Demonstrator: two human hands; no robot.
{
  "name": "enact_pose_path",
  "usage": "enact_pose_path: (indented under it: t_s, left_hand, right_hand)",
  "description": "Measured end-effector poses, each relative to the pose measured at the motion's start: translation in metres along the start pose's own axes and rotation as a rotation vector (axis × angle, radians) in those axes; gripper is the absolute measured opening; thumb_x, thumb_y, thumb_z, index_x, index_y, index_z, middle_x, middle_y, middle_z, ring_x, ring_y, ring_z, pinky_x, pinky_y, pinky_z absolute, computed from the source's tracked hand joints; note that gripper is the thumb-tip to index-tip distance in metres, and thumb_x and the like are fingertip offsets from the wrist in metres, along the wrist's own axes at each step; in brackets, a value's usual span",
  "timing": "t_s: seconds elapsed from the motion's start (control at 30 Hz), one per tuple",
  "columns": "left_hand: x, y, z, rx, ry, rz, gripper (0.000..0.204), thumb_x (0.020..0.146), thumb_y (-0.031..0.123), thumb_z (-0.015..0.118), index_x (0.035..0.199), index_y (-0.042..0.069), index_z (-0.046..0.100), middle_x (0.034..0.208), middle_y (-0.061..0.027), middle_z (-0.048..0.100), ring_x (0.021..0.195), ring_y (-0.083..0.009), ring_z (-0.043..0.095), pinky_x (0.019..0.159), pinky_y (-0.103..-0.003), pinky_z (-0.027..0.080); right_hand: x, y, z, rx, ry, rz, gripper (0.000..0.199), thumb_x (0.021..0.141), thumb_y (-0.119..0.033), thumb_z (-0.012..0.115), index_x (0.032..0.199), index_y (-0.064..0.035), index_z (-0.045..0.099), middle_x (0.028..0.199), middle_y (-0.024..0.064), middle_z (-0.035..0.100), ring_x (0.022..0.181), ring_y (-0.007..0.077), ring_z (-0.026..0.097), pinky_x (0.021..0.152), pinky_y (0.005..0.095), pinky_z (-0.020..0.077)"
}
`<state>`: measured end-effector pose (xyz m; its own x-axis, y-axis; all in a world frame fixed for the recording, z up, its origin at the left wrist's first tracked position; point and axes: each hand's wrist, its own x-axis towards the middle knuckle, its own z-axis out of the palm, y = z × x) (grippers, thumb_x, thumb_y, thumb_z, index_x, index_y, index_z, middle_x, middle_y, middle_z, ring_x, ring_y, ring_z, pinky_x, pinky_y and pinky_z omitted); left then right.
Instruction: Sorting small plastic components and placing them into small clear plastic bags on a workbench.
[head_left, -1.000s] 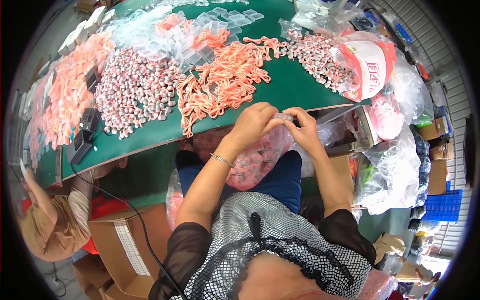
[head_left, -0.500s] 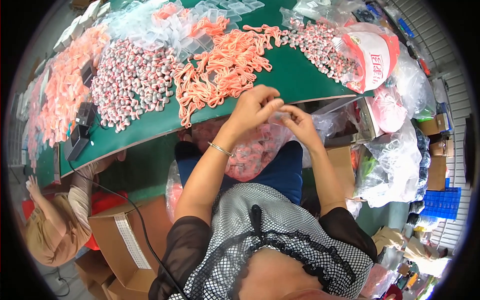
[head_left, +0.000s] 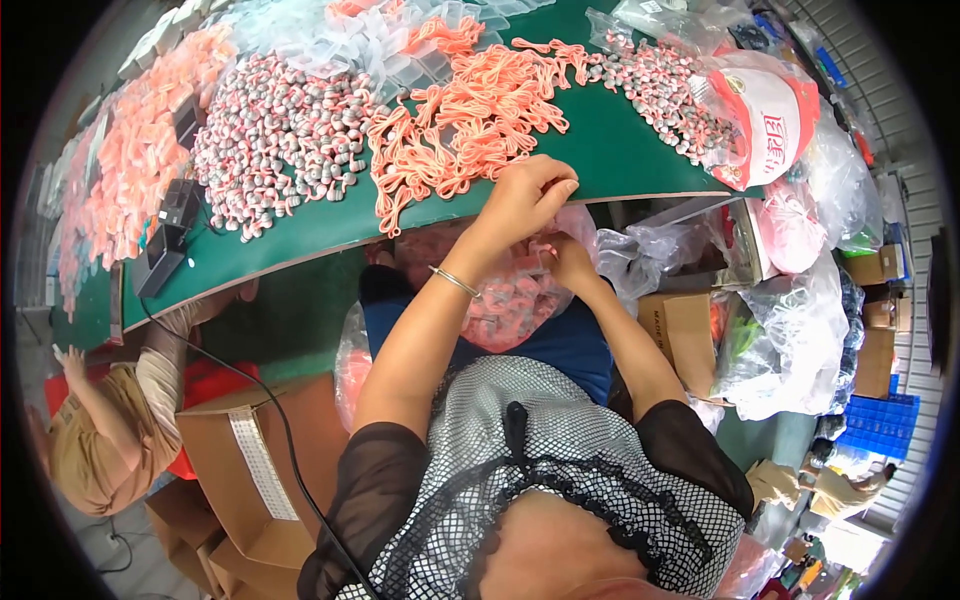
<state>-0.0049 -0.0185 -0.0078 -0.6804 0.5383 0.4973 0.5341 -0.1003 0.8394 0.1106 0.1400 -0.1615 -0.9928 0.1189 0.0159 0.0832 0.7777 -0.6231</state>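
My left hand (head_left: 525,200) is at the front edge of the green table (head_left: 620,150), fingers bunched together, just right of a heap of orange-pink cords (head_left: 470,110). Whether it pinches anything is hidden. A thin bracelet (head_left: 455,282) circles that wrist. My right hand (head_left: 572,265) is lower, mostly covered by the left hand, resting against a clear bag of small pink and white pieces (head_left: 510,305) in my lap. Its fingers do not show.
On the table lie a pile of small grey-pink pieces (head_left: 270,140), clear sleeves, a red-and-white bag (head_left: 765,120) and a black device (head_left: 165,240) with a cable. Another person (head_left: 90,430) sits lower left. Cardboard boxes (head_left: 260,450), clear bags (head_left: 790,340) and a blue crate (head_left: 880,425) crowd the floor.
My left hand has risen from the lap up to the table edge beside the cords. My right hand has stayed low at the bag, so the two hands have come apart.
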Motion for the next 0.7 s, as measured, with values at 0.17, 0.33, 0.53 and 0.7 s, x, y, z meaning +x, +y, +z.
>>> enact_pose_path:
  t_s: [0.17, 0.33, 0.53, 0.7]
  left_hand:
    - [0.006, -0.001, -0.002, -0.012, -0.030, -0.007, 0.011, 0.086, 0.009, 0.065, 0.092, -0.001, 0.068, 0.080, -0.0126, 0.064, 0.074, -0.0263, 0.064, 0.068, -0.035, 0.051]
    - [0.003, -0.005, -0.004, 0.157, 0.007, 0.029, 0.008, 0.083, 0.007, 0.066, 0.087, 0.000, 0.068, 0.079, -0.0154, 0.064, 0.076, -0.0312, 0.064, 0.069, -0.038, 0.051]
    - [0.004, -0.005, 0.004, 0.202, 0.027, 0.097, 0.006, 0.081, 0.008, 0.068, 0.084, 0.003, 0.067, 0.075, -0.0124, 0.062, 0.074, -0.0300, 0.063, 0.069, -0.039, 0.050]
    - [-0.002, -0.003, -0.002, 0.245, 0.024, 0.110, 0.005, 0.080, 0.009, 0.068, 0.083, 0.005, 0.068, 0.076, -0.0108, 0.063, 0.073, -0.0300, 0.061, 0.068, -0.040, 0.050]
  right_hand:
    - [-0.011, -0.044, -0.088, 0.140, -0.161, -0.041, 0.015, 0.082, -0.009, 0.064, 0.092, -0.0003, 0.070, 0.089, 0.0168, 0.070, 0.081, 0.0312, 0.068, 0.074, 0.0376, 0.0537]
    - [0.027, -0.109, -0.177, 0.425, -0.305, -0.113, 0.007, 0.089, -0.005, 0.065, 0.090, 0.0008, 0.068, 0.081, 0.0021, 0.066, 0.073, 0.0079, 0.059, 0.065, 0.0234, 0.0486]
    - [0.138, -0.124, -0.195, 0.417, 0.125, -0.258, 0.009, 0.091, -0.007, 0.064, 0.095, 0.0006, 0.068, 0.084, 0.0020, 0.067, 0.073, 0.0069, 0.059, 0.065, 0.0229, 0.0487]
    - [0.237, -0.137, -0.156, -0.061, 0.303, -0.391, 0.017, 0.084, -0.006, 0.066, 0.101, -0.0052, 0.071, 0.099, 0.0096, 0.070, 0.087, 0.0217, 0.068, 0.077, 0.0306, 0.0535]
